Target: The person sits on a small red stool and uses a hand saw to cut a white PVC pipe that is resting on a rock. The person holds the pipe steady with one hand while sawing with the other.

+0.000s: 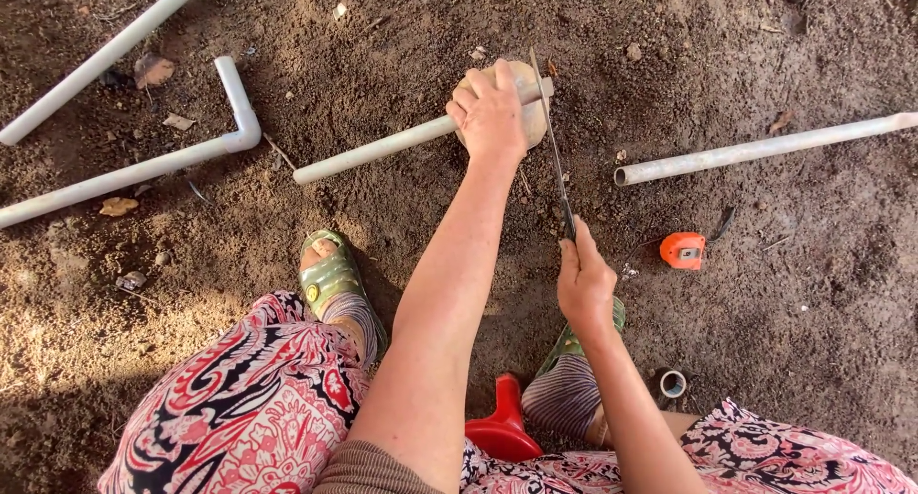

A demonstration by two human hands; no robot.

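Observation:
My left hand [491,111] presses a white plastic pipe [373,150] down onto a round tan stone [529,97] on the dirt. My right hand [584,285] grips the handle end of a thin saw blade [552,140], which runs away from me and lies across the pipe's end just right of my left hand. Both of my feet, in green sandals [328,276], rest on the soil on either side of my arms.
An orange tape measure [683,250] lies right of the saw. Another pipe [765,150] lies at the right. An elbow-jointed pipe [229,135] and a long straight pipe [105,54] lie at the left. A red stool [502,427] and a small tape roll [672,384] sit near my legs.

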